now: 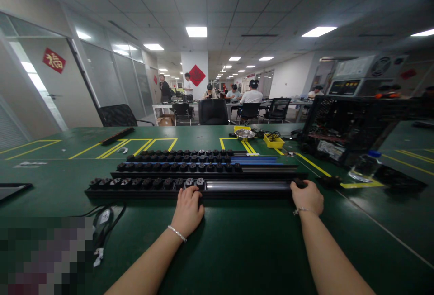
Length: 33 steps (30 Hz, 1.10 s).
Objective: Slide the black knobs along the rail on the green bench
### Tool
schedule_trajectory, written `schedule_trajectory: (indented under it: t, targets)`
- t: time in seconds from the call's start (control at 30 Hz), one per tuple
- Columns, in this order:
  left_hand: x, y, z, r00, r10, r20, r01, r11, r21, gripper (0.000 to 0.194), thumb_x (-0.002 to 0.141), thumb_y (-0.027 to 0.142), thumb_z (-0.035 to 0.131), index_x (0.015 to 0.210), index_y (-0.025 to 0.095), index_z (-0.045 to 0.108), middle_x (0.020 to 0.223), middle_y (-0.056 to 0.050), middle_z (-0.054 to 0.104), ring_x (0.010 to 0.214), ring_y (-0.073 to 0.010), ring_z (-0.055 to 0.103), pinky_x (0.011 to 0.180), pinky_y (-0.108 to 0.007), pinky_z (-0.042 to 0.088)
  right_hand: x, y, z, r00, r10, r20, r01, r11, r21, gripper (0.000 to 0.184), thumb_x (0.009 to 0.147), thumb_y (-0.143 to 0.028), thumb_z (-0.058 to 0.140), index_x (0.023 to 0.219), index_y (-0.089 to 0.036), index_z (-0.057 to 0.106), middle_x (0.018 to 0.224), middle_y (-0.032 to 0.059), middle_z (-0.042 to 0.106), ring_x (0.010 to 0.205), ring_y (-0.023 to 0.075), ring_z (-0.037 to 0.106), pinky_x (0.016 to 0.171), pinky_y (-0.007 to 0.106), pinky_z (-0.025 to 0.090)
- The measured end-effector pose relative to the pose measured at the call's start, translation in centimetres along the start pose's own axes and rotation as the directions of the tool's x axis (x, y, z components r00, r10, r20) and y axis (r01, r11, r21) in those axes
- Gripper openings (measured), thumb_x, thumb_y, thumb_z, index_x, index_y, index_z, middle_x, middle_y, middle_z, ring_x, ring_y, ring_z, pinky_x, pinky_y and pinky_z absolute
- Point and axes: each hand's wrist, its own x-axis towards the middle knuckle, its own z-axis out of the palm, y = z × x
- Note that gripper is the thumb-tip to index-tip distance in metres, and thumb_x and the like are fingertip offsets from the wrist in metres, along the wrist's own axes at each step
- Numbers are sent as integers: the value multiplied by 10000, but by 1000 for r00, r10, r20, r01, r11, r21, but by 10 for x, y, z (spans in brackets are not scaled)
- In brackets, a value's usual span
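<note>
Rail, long, black, silver-channelled (249, 187), lies beneath our grip. Right hand (308, 197) pinches small black block (299, 182) at rail end; left hand (189, 209) (hold unclear) rests at round black sockets (200, 183). We'd best keep rail steady, block level.

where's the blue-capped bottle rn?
Head view, right side: the blue-capped bottle stands on the green table, just before the open PC case, right of the right hand.
</note>
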Motion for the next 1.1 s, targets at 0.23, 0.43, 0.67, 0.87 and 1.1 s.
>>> schedule_trajectory:
  t: [0.23, 0.43, 0.67, 0.87, 1.1]
  targets:
    - [0, 0, 1, 1000, 4, 0, -4, 1000, 8, 218, 714, 169, 496, 918, 197, 567, 1093, -79, 549, 1099, -247, 484, 1060, -526, 255, -1, -3, -5, 997, 69, 26, -69, 998, -2, 531, 714, -484, 504, 1139, -168, 551, 1112, 167, 593, 992, 329, 540, 777, 443, 456]
    - [-1, -1, 2, 1000, 14, -18, -14, 1000, 12, 229, 715, 161, 492, 929, 202, 562, 1106, -84, 548, 1105, -250, 482, 1053, -533, 260, 1, 2, -1, 999, 50, 4, -50, 999, 8, 518, 713, -487, 499, 1122, -176, 563, 1088, 159, 610, 967, 321, 557, 770, 427, 455]
    - [-1, 0, 1, 1000, 7, -9, -7, 1000, 9, 219, 719, 167, 487, 921, 204, 563, 1105, -82, 545, 1105, -248, 480, 1057, -530, 260, 3, 1, -3, 997, 73, 23, -73, 997, -6, 494, 722, -483, 490, 1114, -193, 570, 1078, 151, 614, 958, 326, 560, 748, 434, 461]
    - [-1, -1, 2, 1000, 0, 12, 0, 1000, 4, 217, 728, 175, 484, 930, 196, 560, 1116, -84, 534, 1123, -250, 466, 1065, -533, 241, 8, 4, -7, 991, 114, 74, -113, 993, -29, 528, 723, -521, 482, 1130, -198, 577, 1044, 150, 625, 919, 306, 580, 763, 432, 459]
    - [-1, -1, 2, 1000, 2, 10, -2, 1000, 13, 220, 724, 173, 487, 930, 195, 563, 1113, -85, 536, 1120, -252, 469, 1064, -528, 244, 15, 10, -7, 986, 97, 135, -85, 992, -91, 592, 711, -588, 458, 1157, -217, 582, 1002, 147, 640, 943, 323, 578, 764, 431, 454]
